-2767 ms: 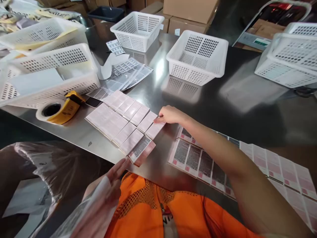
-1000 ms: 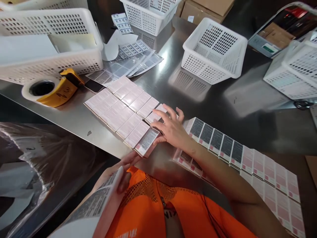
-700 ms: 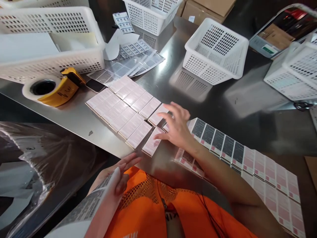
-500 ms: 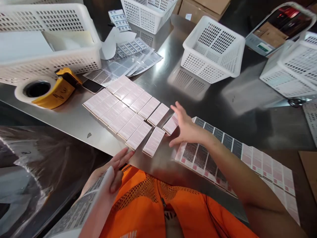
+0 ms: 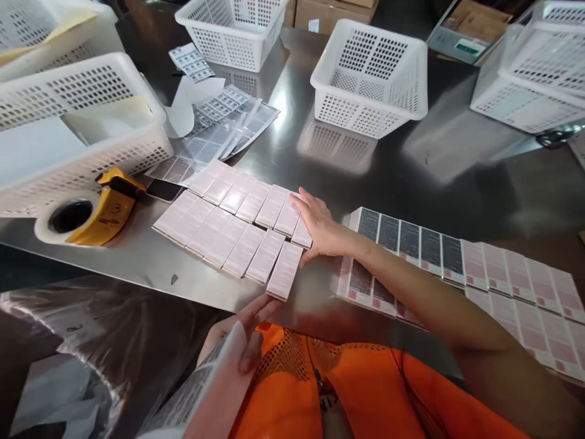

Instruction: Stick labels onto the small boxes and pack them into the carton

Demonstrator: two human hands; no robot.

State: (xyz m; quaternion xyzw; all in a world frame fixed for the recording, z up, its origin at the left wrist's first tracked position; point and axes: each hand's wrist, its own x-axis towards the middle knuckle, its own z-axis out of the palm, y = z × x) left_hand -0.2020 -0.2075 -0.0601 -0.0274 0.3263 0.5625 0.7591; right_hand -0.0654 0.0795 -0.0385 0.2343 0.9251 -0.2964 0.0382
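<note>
Pink boxes (image 5: 237, 225) flat against right hand (image 5: 320, 228), touching.

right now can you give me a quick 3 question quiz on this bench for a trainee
1. True or false: the right hand rests against the end of the pink box block.
2. What does the left hand hold? A) a stack of boxes B) scissors C) a basket
3. What yellow thing lies left of the block?

Key: 1 true. 2 A, the stack of boxes. 3 the tape dispenser.
</note>
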